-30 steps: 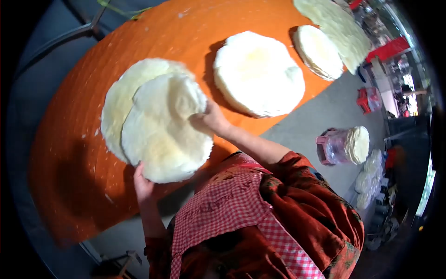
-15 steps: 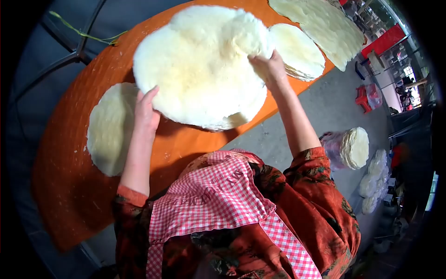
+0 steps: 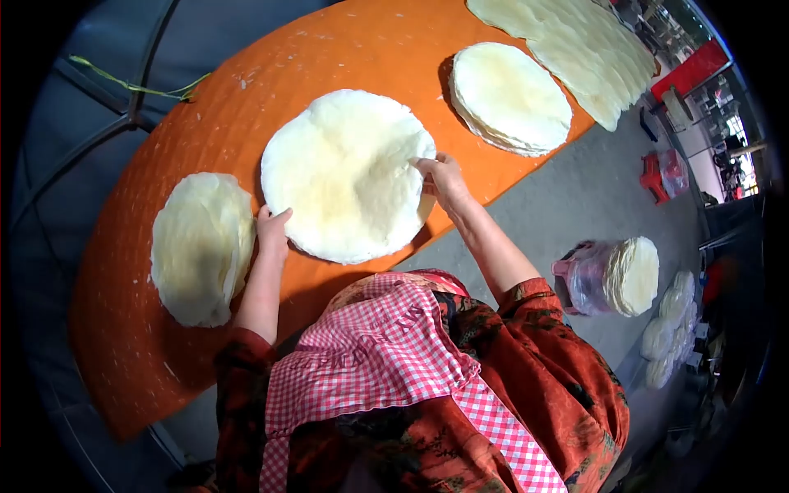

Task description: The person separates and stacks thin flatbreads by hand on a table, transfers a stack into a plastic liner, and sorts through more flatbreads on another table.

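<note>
A round stack of thin, pale flatbreads (image 3: 341,177) lies low at the middle of the orange table, between my hands. My left hand (image 3: 274,230) grips its lower left edge, thumb on top and fingers beneath. At the right edge, my right hand (image 3: 444,179) pinches the rim, its fingers partly hidden under the stack. Left of my left hand is another loose pile of flatbreads (image 3: 201,251), fanned slightly at its right side. Beyond my right hand stands a thicker, neater stack (image 3: 511,99).
Large overlapping sheets (image 3: 567,53) cover the far right of the orange table (image 3: 329,45). On the floor to the right are a wrapped stack (image 3: 631,277), clear bags (image 3: 670,329) and a red stool (image 3: 655,178). A dark metal frame (image 3: 136,107) stands at the left.
My hands have lowered the stack of flatbreads from close to the camera toward the table and drawn it nearer my body. Both hands still hold its edges.
</note>
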Available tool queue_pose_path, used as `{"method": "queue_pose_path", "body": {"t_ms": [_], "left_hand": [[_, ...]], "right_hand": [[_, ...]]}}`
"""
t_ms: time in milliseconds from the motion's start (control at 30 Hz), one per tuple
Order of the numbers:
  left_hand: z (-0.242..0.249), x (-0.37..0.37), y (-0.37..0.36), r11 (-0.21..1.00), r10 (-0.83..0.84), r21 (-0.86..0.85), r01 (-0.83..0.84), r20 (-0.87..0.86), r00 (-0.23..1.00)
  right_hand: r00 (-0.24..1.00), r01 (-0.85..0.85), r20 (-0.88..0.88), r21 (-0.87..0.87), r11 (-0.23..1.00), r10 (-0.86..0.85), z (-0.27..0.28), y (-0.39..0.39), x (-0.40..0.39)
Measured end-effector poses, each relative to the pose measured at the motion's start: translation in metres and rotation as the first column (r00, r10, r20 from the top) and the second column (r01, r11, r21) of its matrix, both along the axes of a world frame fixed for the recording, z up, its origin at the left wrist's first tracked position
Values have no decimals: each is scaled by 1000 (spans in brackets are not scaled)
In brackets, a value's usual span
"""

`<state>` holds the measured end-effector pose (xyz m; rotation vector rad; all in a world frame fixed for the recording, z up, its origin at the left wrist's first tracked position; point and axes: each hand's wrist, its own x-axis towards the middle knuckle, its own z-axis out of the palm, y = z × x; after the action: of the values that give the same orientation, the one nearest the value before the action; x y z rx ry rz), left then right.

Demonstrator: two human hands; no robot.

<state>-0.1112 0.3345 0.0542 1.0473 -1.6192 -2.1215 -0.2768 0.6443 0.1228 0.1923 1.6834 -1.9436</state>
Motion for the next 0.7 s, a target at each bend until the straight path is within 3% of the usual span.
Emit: {"method": "queue_pose_path", "body": {"t_ms": [67,133,200,233,267,300,333,367,400,433,467,500,533,667,700], "left_hand": [[3,2,4,1000,26,7,-26,-6,1000],[2,-1,8,995,23,-97,-21,16,1000],[-12,1,6,978,34,-208,-27,29,999],[-28,0,-2,957,40,-289,-19,68,997],[-59,-4,-18,873,49,-484,56,201,978],[-28,-5,0,807,135,-591,3,189,973],[8,-1,22,514,290,-855,74,254,923],[22,2,26,421,260,-893,158,285,923],[37,8,29,201,219,-947,252,294,930],[19,7,30,33,176,-964,264,266,948],[10,6,25,40,67,-915,403,404,912],[3,7,22,76,-53,-792,606,603,796],[9,10,20,247,-159,-741,625,605,780],[0,38,2,205,-215,-880,429,387,896],[6,50,3,205,-239,-903,378,328,914]], "right_hand": [[988,-10,-152,144,990,32,-14,3,-9],[941,-20,-310,355,934,138,-32,4,-27],[851,-4,-415,608,794,322,-50,8,-37],[768,140,-505,732,666,394,-51,10,-30],[659,308,-579,790,530,481,-47,11,-21],[507,422,-671,741,522,541,-30,7,-15],[339,517,-732,670,533,591,-9,-2,-6],[258,519,-709,675,525,657,9,-17,4],[179,531,-678,677,511,713,19,-30,14],[164,504,-584,742,442,795,13,-39,16],[189,456,-476,817,352,859,-13,-42,14],[212,415,-356,876,246,910,-53,-42,9],[234,373,-225,919,126,946,-72,-40,5],[343,191,42,975,-113,939,-42,-58,1],[357,217,16,971,-100,934,-34,-61,2]]}}
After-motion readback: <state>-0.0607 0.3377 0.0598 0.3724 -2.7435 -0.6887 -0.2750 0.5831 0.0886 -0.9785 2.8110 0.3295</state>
